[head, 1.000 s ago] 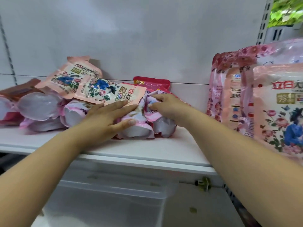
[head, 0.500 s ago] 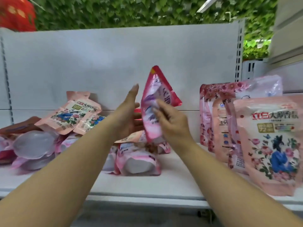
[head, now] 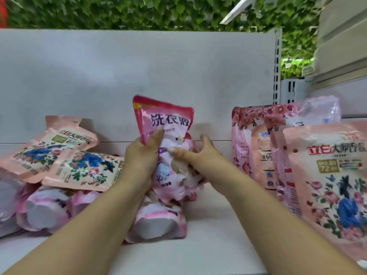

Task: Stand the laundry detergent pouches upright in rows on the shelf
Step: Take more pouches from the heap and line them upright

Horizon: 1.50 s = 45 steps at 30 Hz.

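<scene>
A pink detergent pouch (head: 168, 126) with dark lettering stands nearly upright at the middle of the white shelf (head: 214, 231). My left hand (head: 142, 155) grips its left side and my right hand (head: 196, 153) holds its right side, thumb across the front. Several pouches lie flat in a heap (head: 59, 167) on the left, one (head: 158, 221) just below the held pouch. On the right, several pink floral pouches (head: 327, 175) stand upright in rows.
The shelf's white back panel (head: 139, 76) rises behind everything, with a slotted upright post (head: 277, 66) at its right end. Green foliage (head: 139, 12) shows above the panel. Bare shelf surface lies between the held pouch and the standing rows.
The pouch, lifted from the heap a second ago and held edge-on, now faces front and sits lower. My left hand has closed onto it.
</scene>
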Motion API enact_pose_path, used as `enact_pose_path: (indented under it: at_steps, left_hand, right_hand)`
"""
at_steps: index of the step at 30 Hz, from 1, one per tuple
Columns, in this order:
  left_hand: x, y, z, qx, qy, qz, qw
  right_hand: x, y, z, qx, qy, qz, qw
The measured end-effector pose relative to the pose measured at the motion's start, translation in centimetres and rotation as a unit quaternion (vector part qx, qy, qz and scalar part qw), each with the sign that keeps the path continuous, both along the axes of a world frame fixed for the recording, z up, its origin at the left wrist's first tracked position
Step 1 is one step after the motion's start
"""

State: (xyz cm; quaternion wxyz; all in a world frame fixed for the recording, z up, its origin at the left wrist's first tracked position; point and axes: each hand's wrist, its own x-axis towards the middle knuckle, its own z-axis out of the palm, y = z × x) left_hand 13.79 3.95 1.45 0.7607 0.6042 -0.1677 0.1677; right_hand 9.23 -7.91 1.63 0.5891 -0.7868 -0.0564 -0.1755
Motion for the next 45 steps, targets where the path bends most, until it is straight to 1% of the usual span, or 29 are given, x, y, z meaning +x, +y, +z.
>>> enact_pose_path:
  at_steps: [2,3,5,7,9,10,12,13,14,16,18,21,22,24,25,30,32,34,37,40,42,43,45]
  left_hand:
    - [-1.2,-0.1,0.3,0.048,-0.062,0.017,0.997]
    - [-1.5,-0.2,0.4,0.064,-0.074,0.014,0.995]
    - [-1.7,-0.4,0.4,0.093,-0.076,0.015,0.993]
    - [-1.5,-0.7,0.3,0.121,-0.074,0.014,0.990]
    - [-1.2,-0.7,0.3,0.164,-0.066,0.019,0.984]
    - [-1.1,-0.6,0.3,0.191,-0.065,0.030,0.979]
    - [-1.2,-0.4,0.2,0.266,-0.077,0.050,0.959]
    - [-1.3,-0.3,0.0,0.314,-0.084,0.051,0.944]
    - [-1.4,-0.3,-0.1,0.357,-0.088,0.048,0.929]
    - [-1.4,-0.3,-0.4,0.407,-0.073,0.032,0.910]
    - [-1.3,-0.3,-0.6,0.426,-0.064,0.024,0.902]
    - [-0.9,-0.3,-0.6,0.455,-0.060,0.025,0.888]
    - [-0.9,-0.4,-0.6,0.464,-0.055,0.028,0.884]
    - [-0.7,-0.5,-0.6,0.473,-0.045,0.028,0.879]
    - [-0.6,-0.5,-0.7,0.476,-0.041,0.029,0.878]
    - [-0.8,-0.4,-0.7,0.485,-0.030,0.013,0.874]
    - [-1.0,-0.4,-0.7,0.479,-0.029,0.003,0.878]
    - [-1.0,-0.5,-0.8,0.458,-0.041,0.008,0.888]
    - [-0.1,-0.5,-0.8,0.379,-0.051,0.047,0.923]
    - [0.9,-0.5,-0.5,0.288,0.002,0.016,0.958]
    - [1.3,-0.4,-0.3,0.218,0.042,-0.036,0.975]
    - [1.0,-0.3,-0.1,0.171,0.060,-0.082,0.980]
    - [0.6,-0.1,0.0,0.050,0.092,-0.204,0.973]
  right_hand:
    - [-0.5,-0.8,0.3,0.030,0.000,0.107,0.994]
    - [-0.9,-1.1,0.2,0.042,-0.011,0.142,0.989]
    - [-1.3,-1.4,0.0,0.075,-0.029,0.163,0.983]
    - [-1.0,-1.6,0.0,0.088,-0.056,0.115,0.988]
    - [-0.2,-1.7,0.1,0.051,-0.088,0.007,0.995]
    - [0.3,-2.0,0.1,0.037,-0.116,-0.049,0.991]
    - [1.2,-2.5,0.4,0.027,-0.166,-0.127,0.978]
    - [1.6,-2.8,0.6,0.016,-0.176,-0.157,0.972]
    - [2.2,-3.0,0.7,-0.007,-0.178,-0.182,0.967]
    - [3.7,-3.4,0.4,-0.037,-0.161,-0.233,0.958]
    - [5.3,-4.1,-0.9,-0.007,-0.120,-0.240,0.963]
    - [7.0,-5.2,-3.2,-0.006,-0.013,-0.194,0.981]
    - [7.2,-5.5,-3.5,0.014,0.003,-0.194,0.981]
    - [7.3,-5.9,-3.8,0.068,0.000,-0.201,0.977]
    - [7.3,-6.1,-3.9,0.078,-0.010,-0.202,0.976]
    - [6.6,-6.1,-3.5,0.046,-0.078,-0.189,0.978]
    - [6.6,-5.9,-3.3,0.038,-0.116,-0.203,0.972]
    - [6.2,-5.8,-3.1,0.026,-0.153,-0.221,0.963]
    - [5.3,-5.2,-2.6,0.041,-0.197,-0.227,0.953]
    - [4.5,-4.3,-1.3,0.089,-0.237,-0.211,0.944]
    - [3.6,-3.4,-0.5,0.098,-0.235,-0.146,0.956]
    - [3.0,-2.9,-0.3,0.099,-0.227,-0.099,0.964]
    - [2.1,-1.9,-0.1,0.075,-0.209,-0.017,0.975]
